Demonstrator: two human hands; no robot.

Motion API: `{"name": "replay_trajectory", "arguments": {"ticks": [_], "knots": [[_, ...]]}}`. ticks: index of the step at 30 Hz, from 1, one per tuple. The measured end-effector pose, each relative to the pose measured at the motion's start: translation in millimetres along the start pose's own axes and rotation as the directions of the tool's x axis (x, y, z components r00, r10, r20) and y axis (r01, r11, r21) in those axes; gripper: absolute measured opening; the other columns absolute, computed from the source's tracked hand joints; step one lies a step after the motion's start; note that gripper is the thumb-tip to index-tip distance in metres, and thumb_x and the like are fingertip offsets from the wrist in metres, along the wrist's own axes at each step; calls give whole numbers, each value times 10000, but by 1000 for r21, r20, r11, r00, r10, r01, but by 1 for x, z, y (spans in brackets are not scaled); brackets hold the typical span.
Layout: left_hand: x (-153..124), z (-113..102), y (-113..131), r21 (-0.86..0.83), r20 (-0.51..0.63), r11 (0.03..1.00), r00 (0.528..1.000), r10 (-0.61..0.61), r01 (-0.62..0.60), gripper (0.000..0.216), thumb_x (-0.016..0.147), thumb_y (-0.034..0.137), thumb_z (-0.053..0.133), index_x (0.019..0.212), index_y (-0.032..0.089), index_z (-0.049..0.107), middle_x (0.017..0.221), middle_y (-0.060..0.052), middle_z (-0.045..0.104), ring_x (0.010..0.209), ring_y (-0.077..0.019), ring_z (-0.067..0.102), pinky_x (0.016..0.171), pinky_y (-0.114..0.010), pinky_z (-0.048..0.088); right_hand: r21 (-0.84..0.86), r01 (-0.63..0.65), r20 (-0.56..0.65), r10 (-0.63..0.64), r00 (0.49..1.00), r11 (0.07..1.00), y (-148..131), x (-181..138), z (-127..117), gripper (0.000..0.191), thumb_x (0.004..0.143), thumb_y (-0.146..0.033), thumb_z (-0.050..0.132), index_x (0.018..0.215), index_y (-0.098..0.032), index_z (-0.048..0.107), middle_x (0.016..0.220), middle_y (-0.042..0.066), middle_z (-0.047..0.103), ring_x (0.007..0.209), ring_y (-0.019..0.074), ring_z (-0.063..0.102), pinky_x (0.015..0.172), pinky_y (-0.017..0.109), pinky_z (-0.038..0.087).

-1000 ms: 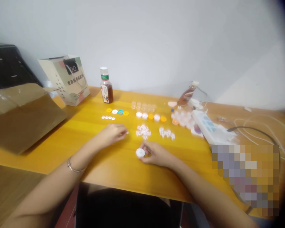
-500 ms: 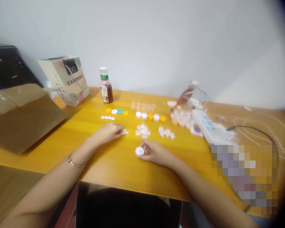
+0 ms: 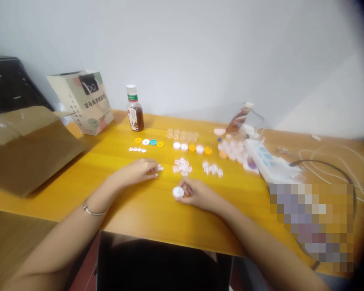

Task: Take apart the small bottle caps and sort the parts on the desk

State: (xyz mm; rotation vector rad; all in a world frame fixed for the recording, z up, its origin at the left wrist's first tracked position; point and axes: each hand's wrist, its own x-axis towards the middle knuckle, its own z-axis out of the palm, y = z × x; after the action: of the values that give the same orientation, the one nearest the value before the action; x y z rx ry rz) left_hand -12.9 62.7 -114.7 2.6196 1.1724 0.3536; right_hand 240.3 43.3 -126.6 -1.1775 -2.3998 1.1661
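My right hand [image 3: 195,193] is closed on a white round cap [image 3: 178,192], pinched at its edge between thumb and fingers above the table. Over the table to its left, my left hand [image 3: 144,169] has its thumb apart from its fingers and is open. Tiny white pieces [image 3: 160,167] show at its fingertips; whether it touches them I cannot tell. Beyond my right hand lies a loose pile of small white plastic pieces [image 3: 182,166], with a second cluster of white pieces [image 3: 212,169] to the right. A row of small white parts [image 3: 137,149] lies behind my left hand.
Coloured round caps [image 3: 153,142] and more caps [image 3: 192,148] form rows, with clear cups [image 3: 183,136] behind. A brown drink bottle [image 3: 135,109], a paper bag [image 3: 91,103] and an open cardboard box [image 3: 33,149] stand left. A tilted bottle [image 3: 239,118], white tray [image 3: 265,159] and cables lie right.
The fingers of my left hand have opened away from the thumb beside the tiny white pieces. My right hand stays put with the cap.
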Motion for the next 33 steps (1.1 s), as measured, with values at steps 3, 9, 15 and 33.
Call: {"name": "replay_trajectory", "arguments": {"ticks": [3, 9, 15, 33], "knots": [[2, 4, -5, 45, -24, 998, 999, -30, 31, 183, 850, 294, 470, 796, 144, 559, 764, -36, 563, 663, -120, 505, 613, -235, 378, -2, -1, -2, 1, 1000, 1000, -1, 0, 0, 208, 688, -289, 630, 803, -189, 488, 612, -65, 441, 553, 80, 410, 513, 196, 289], [4, 5, 2, 58, -145, 997, 988, -44, 53, 205, 871, 287, 438, 796, 139, 558, 752, -44, 558, 680, -132, 506, 624, -250, 387, 6, -3, 6, 3, 1000, 1000, 0, 0, 0, 208, 689, -287, 627, 804, -186, 487, 596, -68, 430, 544, 79, 401, 501, 194, 278], [9, 19, 33, -42, -129, 970, 964, 233, -240, 191, 886, 292, 443, 894, 159, 580, 816, -41, 580, 756, -127, 529, 700, -261, 410, 22, 15, 2, -15, 1000, 1000, 4, 2, 2, 193, 703, -284, 621, 811, -184, 496, 600, -67, 428, 540, 77, 396, 503, 197, 279], [20, 34, 51, 390, -52, 792, 848, 528, -469, 258, 927, 242, 366, 829, 165, 591, 839, -50, 610, 759, -141, 506, 660, -285, 330, 34, -9, 18, 8, 1000, 999, 5, 6, -1, 283, 634, -309, 714, 675, -180, 466, 587, -73, 421, 537, 77, 386, 499, 208, 294]]}}
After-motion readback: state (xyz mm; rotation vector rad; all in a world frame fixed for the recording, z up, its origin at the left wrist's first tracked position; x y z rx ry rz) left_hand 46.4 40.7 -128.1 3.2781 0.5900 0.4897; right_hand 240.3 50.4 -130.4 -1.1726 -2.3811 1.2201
